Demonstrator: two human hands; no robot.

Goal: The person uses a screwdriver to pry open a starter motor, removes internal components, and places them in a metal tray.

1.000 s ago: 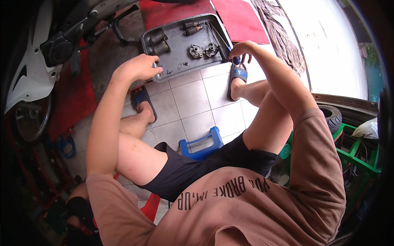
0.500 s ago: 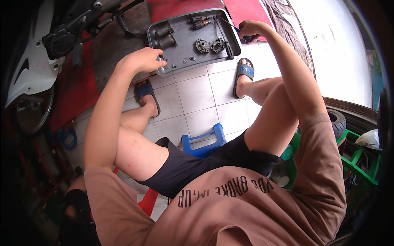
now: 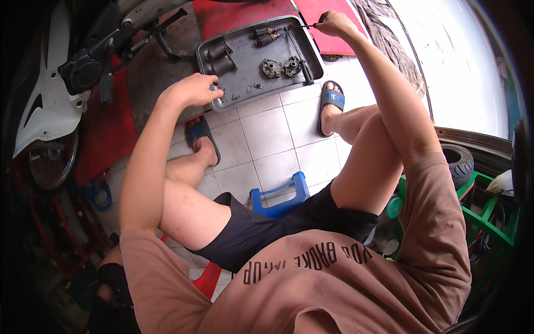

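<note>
A grey metal tray lies in front of me with several greasy parts in it. At its near left corner my left hand is closed round the rim. Beyond the far right corner my right hand is wrapped round a screwdriver, its thin shaft pointing left over the tray's edge; the handle is mostly hidden. Inside the tray are two dark cylindrical parts, two toothed metal pieces, and two short dark parts with brownish ends. A long-shafted tool with a black handle lies along the right side.
Small loose bits lie near the tray's front edge. A motorcycle stands at the left beside a red platform. Between my legs is a blue plastic stool. At the right are a tyre and a green rack.
My right hand has moved a little farther away, and the screwdriver's shaft has swung from slanting to nearly level. My left hand stays at the tray's corner. The whole view has shifted slightly.
</note>
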